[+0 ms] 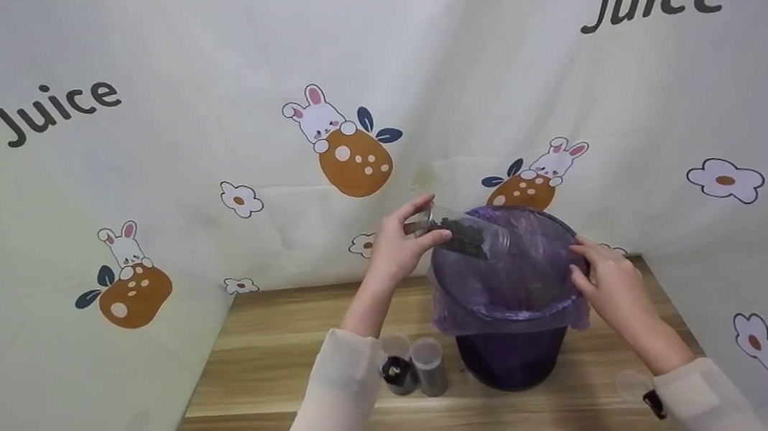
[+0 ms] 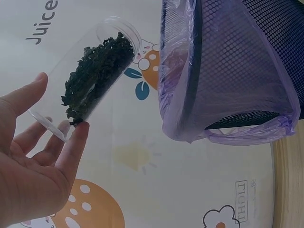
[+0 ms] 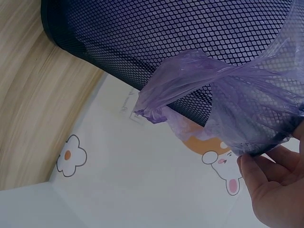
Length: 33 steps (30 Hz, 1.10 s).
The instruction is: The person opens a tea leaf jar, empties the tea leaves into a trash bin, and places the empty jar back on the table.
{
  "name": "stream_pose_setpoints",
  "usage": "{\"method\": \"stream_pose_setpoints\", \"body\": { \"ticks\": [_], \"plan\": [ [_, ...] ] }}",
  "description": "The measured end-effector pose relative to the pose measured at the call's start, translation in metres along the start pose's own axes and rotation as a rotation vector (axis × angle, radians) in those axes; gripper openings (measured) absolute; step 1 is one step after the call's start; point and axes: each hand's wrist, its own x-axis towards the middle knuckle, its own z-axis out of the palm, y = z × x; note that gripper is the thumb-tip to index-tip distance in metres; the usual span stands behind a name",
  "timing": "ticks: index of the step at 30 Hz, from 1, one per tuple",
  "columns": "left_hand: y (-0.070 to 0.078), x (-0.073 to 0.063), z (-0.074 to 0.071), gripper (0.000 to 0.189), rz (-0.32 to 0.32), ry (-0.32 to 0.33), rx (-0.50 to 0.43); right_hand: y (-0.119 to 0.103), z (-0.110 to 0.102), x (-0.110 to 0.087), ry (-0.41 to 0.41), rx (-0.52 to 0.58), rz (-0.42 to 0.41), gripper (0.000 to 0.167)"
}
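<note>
My left hand (image 1: 398, 246) grips a clear plastic jar (image 2: 71, 69) by its base end, thumb on one side and fingers on the other. Dark green crinkled dried leaves (image 2: 97, 73) lie along the inside of the jar. It is tilted, its mouth toward the opening of a dark mesh bin (image 1: 513, 363). A thin purple plastic bag (image 1: 528, 275) lines the bin and folds over its rim. With thumb and fingers, my right hand (image 1: 616, 283) holds the bin's rim and the bag at the right side. The bottom inside the bag cannot be made out.
Two clear jars stand left of the bin: one (image 1: 398, 369) with something dark inside, the other (image 1: 431, 369) greyish. A clear round lid (image 1: 633, 384) lies near my right sleeve, by a small black object (image 1: 655, 404). Printed cloth (image 1: 200, 121) surrounds the wooden table (image 1: 265, 381).
</note>
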Motion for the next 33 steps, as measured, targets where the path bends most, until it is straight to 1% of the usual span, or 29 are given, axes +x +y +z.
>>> {"method": "stream_pose_setpoints", "body": {
  "ticks": [16, 24, 30, 33],
  "plan": [
    [0.0045, -0.0011, 0.0025, 0.06, -0.02, 0.0, 0.059, 0.0004, 0.0005, -0.0005, 0.015, 0.019, 0.003, 0.032],
    [0.0058, -0.0001, 0.0046, 0.059, -0.036, 0.004, 0.06, 0.0005, -0.0003, 0.0003, 0.002, 0.006, 0.013, 0.033],
    [0.0056, 0.0004, 0.0056, 0.059, -0.032, 0.002, 0.061, 0.0004, -0.0003, 0.0005, -0.011, 0.008, 0.023, 0.033],
    [0.0056, 0.001, 0.0064, 0.059, -0.028, 0.004, 0.061, 0.0005, 0.0002, 0.0001, -0.005, 0.01, 0.02, 0.033]
  ]
}}
